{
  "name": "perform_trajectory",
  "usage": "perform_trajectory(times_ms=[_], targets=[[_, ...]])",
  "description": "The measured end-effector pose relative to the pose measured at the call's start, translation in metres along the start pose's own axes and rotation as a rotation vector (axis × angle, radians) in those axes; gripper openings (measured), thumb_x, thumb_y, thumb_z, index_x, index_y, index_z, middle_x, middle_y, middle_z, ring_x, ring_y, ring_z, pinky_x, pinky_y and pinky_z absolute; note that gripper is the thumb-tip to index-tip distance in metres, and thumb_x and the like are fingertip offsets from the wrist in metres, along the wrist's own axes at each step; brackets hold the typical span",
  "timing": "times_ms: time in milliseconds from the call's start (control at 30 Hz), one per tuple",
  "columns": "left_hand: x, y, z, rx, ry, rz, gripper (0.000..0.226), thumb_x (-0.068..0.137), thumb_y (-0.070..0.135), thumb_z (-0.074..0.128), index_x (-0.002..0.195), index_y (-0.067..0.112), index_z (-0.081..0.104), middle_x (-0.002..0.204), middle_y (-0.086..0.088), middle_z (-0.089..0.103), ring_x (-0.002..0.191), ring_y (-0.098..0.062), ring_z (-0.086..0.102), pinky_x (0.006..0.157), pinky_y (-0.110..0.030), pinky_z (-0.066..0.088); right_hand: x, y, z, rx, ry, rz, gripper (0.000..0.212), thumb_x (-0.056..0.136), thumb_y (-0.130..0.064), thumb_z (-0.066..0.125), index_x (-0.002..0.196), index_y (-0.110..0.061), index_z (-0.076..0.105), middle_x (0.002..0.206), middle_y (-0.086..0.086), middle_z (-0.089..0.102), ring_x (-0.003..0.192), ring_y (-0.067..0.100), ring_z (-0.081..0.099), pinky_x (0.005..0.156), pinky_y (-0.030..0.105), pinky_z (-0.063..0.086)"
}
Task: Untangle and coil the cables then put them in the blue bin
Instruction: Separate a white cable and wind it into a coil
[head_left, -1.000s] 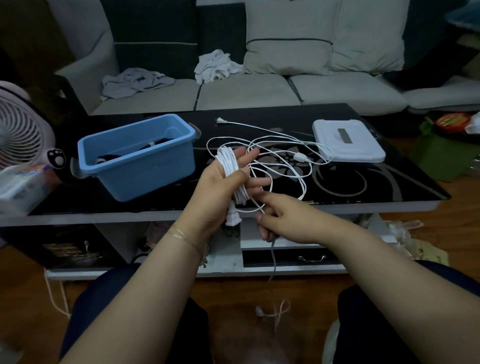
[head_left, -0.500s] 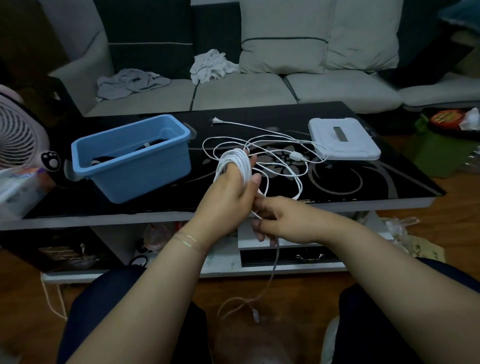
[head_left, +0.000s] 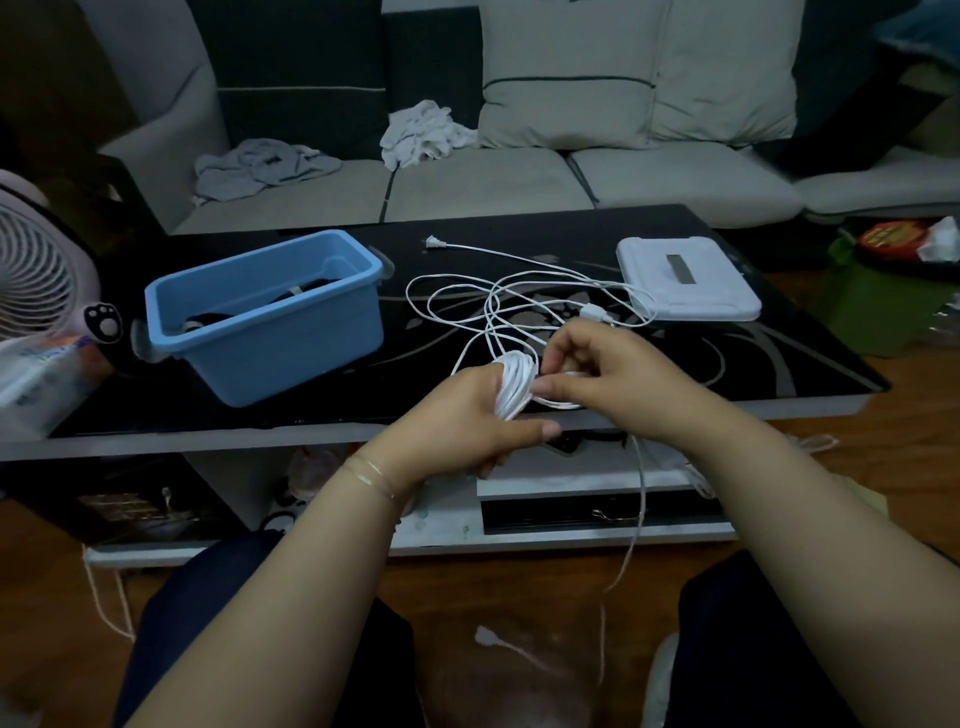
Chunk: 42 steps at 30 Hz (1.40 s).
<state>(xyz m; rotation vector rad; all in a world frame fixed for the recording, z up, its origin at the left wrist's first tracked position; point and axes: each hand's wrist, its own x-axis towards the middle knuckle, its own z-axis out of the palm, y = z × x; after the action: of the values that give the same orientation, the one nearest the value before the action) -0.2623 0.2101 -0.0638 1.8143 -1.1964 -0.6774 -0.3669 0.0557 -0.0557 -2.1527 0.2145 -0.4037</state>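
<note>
A grey sofa (head_left: 493, 182) fills the far side of the room, with two pale cushions (head_left: 639, 73) against its back and two crumpled cloths, one grey (head_left: 265, 165) and one white (head_left: 423, 132), on its seat. In front of it stands the black glass bench (head_left: 779, 358) with a pale swirl pattern. At the left edge of the view is a white fan (head_left: 36, 265).

The blue bin (head_left: 265, 312) sits on the left part of the bench, open at the top, with dark cables lying in its bottom. On the right part lies a flat white box (head_left: 685, 286). Between bin and box a loose white cable (head_left: 493, 301) sprawls in tangled loops on the glass, its plug (head_left: 430, 241) lying near the far edge.

Near the front edge of the bench the left hand (head_left: 467, 421) holds a bundle of white coils (head_left: 511, 384), its fingers curled round them and the thumb stretched out below; that grip is clamped on the coils. The right hand (head_left: 608, 379) is just beside it, touching the coils, with fingers bent and thumb pointing at the bundle; it seems to pinch a strand, though the exact hold is hidden. A thin bracelet (head_left: 371, 475) circles the left wrist.

From under the right hand a white strand (head_left: 641, 499) hangs down past the bench front towards the wooden floor.
</note>
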Motion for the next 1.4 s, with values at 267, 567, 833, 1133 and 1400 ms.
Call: perform_trajectory(times_ms=[267,567,833,1133,1400], targets=[[-0.001,0.0,-0.002,-0.265,-0.107,0.063,0.012,0.099,0.018,0.054,0.097,0.011,0.063,0.042,0.002,0.04,0.032,-0.014,0.034,0.037,-0.02,0.031,0.004,0.004,0.0,0.148,0.092,-0.096,0.021,0.075,-0.028,0.077,0.079,-0.016,0.06,0.068,0.005,0.057,0.063,0.013,0.051,0.06,0.029,0.045],[-0.002,0.002,0.001,-0.463,-0.162,0.023,0.013,0.092,0.011,0.057,0.099,0.009,0.068,0.039,0.006,0.037,0.027,-0.008,0.029,0.037,-0.017,0.029,0.008,0.003,0.003,0.428,0.075,-0.028,0.011,0.084,-0.006,0.063,0.078,-0.007,0.054,0.05,-0.007,0.058,0.046,0.002,0.049,0.048,0.015,0.041],[-0.002,0.001,-0.002,-0.477,-0.137,0.026,0.02,0.097,0.013,0.053,0.109,0.005,0.066,0.041,0.009,0.034,0.03,-0.007,0.028,0.038,-0.017,0.031,0.011,0.003,0.009,0.408,0.162,0.031,0.019,0.087,-0.016,0.063,0.072,-0.011,0.053,0.046,0.0,0.051,0.039,0.006,0.042,0.041,0.018,0.038],[0.0,0.002,-0.01,-0.884,0.124,0.203,0.038,0.094,0.022,0.049,0.124,0.0,0.056,0.101,-0.002,0.074,0.035,0.0,0.035,0.041,-0.015,0.039,0.009,0.007,0.039,0.229,0.023,0.064,0.017,0.101,-0.017,0.043,0.097,-0.013,0.058,0.052,-0.004,0.046,0.044,0.007,0.043,0.047,0.025,0.042],[0.002,0.0,-0.018,-0.76,0.327,0.16,0.037,0.097,-0.002,0.043,0.134,-0.002,0.04,0.129,-0.006,0.064,0.049,-0.007,0.054,0.052,-0.02,0.048,-0.005,0.002,0.053,-0.205,-0.234,-0.019,0.013,0.099,-0.023,0.046,0.093,-0.034,0.051,0.068,-0.014,0.064,0.063,0.002,0.057,0.066,0.035,0.049]])
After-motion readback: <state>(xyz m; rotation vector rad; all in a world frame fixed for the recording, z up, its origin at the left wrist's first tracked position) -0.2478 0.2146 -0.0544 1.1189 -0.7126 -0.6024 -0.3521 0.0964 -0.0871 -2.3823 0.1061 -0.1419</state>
